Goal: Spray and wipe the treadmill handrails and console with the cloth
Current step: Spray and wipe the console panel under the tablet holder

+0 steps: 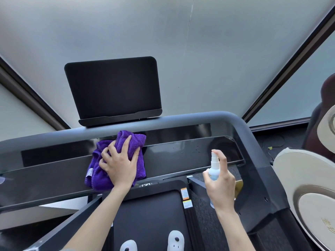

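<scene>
Left hand (118, 165) fingers spread on cloth (116, 160), right hand (220, 185) gripping spray bottle (214, 167)

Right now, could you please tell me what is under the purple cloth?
The glossy black console panel lies under the purple cloth, which the left hand presses down. Whatever is on the covered patch is hidden.

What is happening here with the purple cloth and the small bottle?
A person stands on a treadmill and cleans its console. The left hand presses a purple cloth flat against the glossy black panel, near the middle. The right hand holds a small spray bottle upright, with the forefinger on its nozzle, pointed at the right part of the panel, where a few droplets already show. The dark screen above is not being touched.
</scene>
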